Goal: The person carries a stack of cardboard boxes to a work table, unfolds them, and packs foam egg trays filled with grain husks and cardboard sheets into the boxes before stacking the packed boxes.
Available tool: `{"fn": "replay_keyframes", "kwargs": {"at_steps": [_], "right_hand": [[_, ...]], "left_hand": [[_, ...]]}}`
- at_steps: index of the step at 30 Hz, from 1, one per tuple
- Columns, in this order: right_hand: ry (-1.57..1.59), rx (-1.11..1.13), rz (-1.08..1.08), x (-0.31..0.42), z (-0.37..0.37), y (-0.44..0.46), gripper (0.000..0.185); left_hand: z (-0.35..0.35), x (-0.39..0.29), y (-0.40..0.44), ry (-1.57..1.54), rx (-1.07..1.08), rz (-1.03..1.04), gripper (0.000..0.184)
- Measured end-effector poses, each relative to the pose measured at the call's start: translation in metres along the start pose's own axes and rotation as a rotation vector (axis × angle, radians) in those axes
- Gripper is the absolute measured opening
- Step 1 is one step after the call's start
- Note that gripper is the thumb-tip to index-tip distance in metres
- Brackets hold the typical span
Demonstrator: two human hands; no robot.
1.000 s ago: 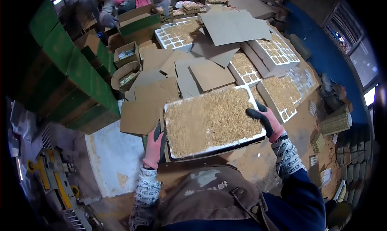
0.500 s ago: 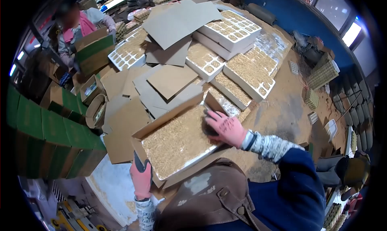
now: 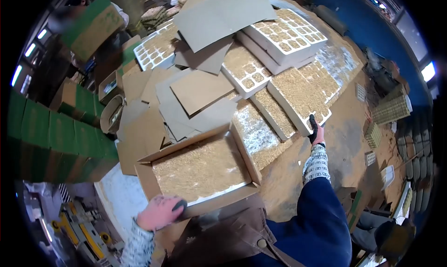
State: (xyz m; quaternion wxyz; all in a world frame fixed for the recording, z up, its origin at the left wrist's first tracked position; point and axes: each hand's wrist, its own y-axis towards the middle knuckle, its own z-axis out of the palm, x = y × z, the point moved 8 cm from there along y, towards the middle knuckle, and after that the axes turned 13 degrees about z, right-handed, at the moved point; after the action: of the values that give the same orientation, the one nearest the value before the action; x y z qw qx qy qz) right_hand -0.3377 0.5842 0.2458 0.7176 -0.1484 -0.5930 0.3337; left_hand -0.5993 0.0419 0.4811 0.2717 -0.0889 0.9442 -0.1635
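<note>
An open cardboard box (image 3: pixel 247 150) stands at the table's near side. Inside it lies a white tray filled level with tan grain-like material (image 3: pixel 200 167). My left hand (image 3: pixel 160 212), in a pink and dark glove, is closed over the box's near left edge. My right hand (image 3: pixel 316 131), gloved alike, reaches out to the right and grips the near corner of another filled white tray (image 3: pixel 300 94). Its thumb lies on top of that tray's rim, and the other fingers are partly hidden.
Cardboard sheets (image 3: pixel 200 90) lie beyond the box. Stacked white trays (image 3: pixel 284 39) stand farther back. Green boxes (image 3: pixel 60 141) are piled at the left. A person (image 3: pixel 118 15) holds a green and brown box (image 3: pixel 93 27) at the back left. Another person (image 3: pixel 393 239) is at the lower right.
The white tray, earlier held in both hands, now lies lower inside the box. My right hand has left it and moved right to another tray. The person at the back left has raised a box.
</note>
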Motion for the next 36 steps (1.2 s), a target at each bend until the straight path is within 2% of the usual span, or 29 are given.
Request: {"fn": "replay_keyframes", "kwargs": {"at_steps": [1,2,3,5,7,9,10,11,12,13,15,16,18,19,20,21,22,23,25,27,28,30,32,33,34,35,36], "right_hand": [[-0.036,-0.141,-0.078,0.011,0.004,-0.028,0.068],[0.018,-0.052,-0.133,0.01,0.008,-0.027,0.067],[0.017,-0.111,-0.212,0.011,0.003,-0.033,0.06],[0.208,-0.017,-0.224,0.003,0.004,-0.045,0.049],[0.336,0.099,0.024,-0.013,0.019,-0.082,0.04],[0.354,0.152,0.046,-0.011,0.037,-0.132,0.04],[0.237,0.084,-0.099,0.002,0.039,-0.161,0.04],[0.271,0.044,-0.094,0.007,0.035,-0.178,0.04],[0.197,0.069,-0.163,0.017,0.038,-0.197,0.04],[0.122,0.094,-0.23,0.028,0.044,-0.217,0.04],[0.045,0.178,-0.28,0.046,0.07,-0.26,0.039],[0.02,0.207,-0.219,0.053,0.096,-0.284,0.037],[-0.328,0.177,-0.348,0.059,0.121,-0.311,0.036],[-0.533,0.153,-0.437,0.06,0.134,-0.323,0.035],[-0.448,0.207,-0.306,0.052,0.151,-0.331,0.029],[-0.557,0.255,-0.335,0.044,0.171,-0.338,0.026],[-0.832,0.347,-0.483,0.041,0.205,-0.356,0.029],[-0.749,0.446,-0.323,0.029,0.236,-0.366,0.035],[-0.576,0.575,0.013,0.005,0.295,-0.389,0.048],[-0.673,0.67,0.003,-0.01,0.317,-0.373,0.059],[-0.707,0.661,-0.018,-0.011,0.323,-0.367,0.059],[-0.741,0.686,-0.041,-0.015,0.33,-0.358,0.059],[-0.872,0.672,-0.041,-0.022,0.323,-0.341,0.054],[-0.988,0.649,-0.086,-0.028,0.315,-0.329,0.053],[-1.241,0.577,-0.094,-0.037,0.306,-0.315,0.049],[-1.466,0.623,-0.244,-0.047,0.315,-0.313,0.06],[-1.744,0.444,-0.441,-0.052,0.318,-0.31,0.067]], "left_hand": [[0.003,0.005,0.007,-0.015,0.088,-0.018,0.026],[0.009,0.012,0.013,-0.027,0.168,-0.032,0.027],[0.018,0.02,0.017,-0.041,0.247,-0.046,0.029],[0.037,0.029,0.02,-0.071,0.303,-0.048,0.031],[0.05,0.04,0.018,-0.028,0.303,-0.042,0.033],[0.047,0.048,0.025,0.097,0.24,0.003,0.035],[0.018,0.039,0.024,0.111,0.05,-0.007,0.035],[-0.021,0.02,0.015,0.12,-0.139,-0.016,0.036],[-0.057,0.007,0.002,0.126,-0.327,-0.025,0.036],[-0.083,0.005,-0.012,0.118,-0.49,-0.048,0.045],[-0.094,0.024,-0.038,0.271,-0.792,-0.177,0.051],[-0.075,0.053,-0.043,-0.088,-0.941,-0.113,0.052],[-0.028,0.114,-0.045,-0.823,-1.198,0.04,0.055],[-0.039,0.105,-0.05,-0.682,-1.18,0.104,0.052],[-0.057,0.09,-0.053,-0.542,-1.16,0.167,0.05],[-0.066,0.079,-0.056,-0.402,-1.14,0.227,0.047],[-0.062,0.089,-0.052,-0.757,-1.193,0.169,0.045],[-0.054,0.097,-0.049,-1.115,-1.289,0.111,0.044],[0.024,0.153,-0.028,-1.813,-1.131,0.374,0.045],[0.006,0.138,-0.043,-1.647,-1.306,0.341,0.046],[-0.006,0.127,-0.053,-1.559,-1.397,0.315,0.046],[0.039,0.173,-0.056,-1.389,-1.607,0.272,0.043],[0.044,0.157,-0.055,-1.396,-1.638,-0.051,0.042],[0.037,0.148,-0.059,-1.537,-1.652,-0.056,0.042],[0.03,0.138,-0.064,-1.678,-1.67,-0.065,0.043],[0.053,0.135,-0.074,-1.638,-1.629,-0.372,0.044],[0.051,0.127,-0.082,-1.593,-1.641,-0.305,0.047]]}}
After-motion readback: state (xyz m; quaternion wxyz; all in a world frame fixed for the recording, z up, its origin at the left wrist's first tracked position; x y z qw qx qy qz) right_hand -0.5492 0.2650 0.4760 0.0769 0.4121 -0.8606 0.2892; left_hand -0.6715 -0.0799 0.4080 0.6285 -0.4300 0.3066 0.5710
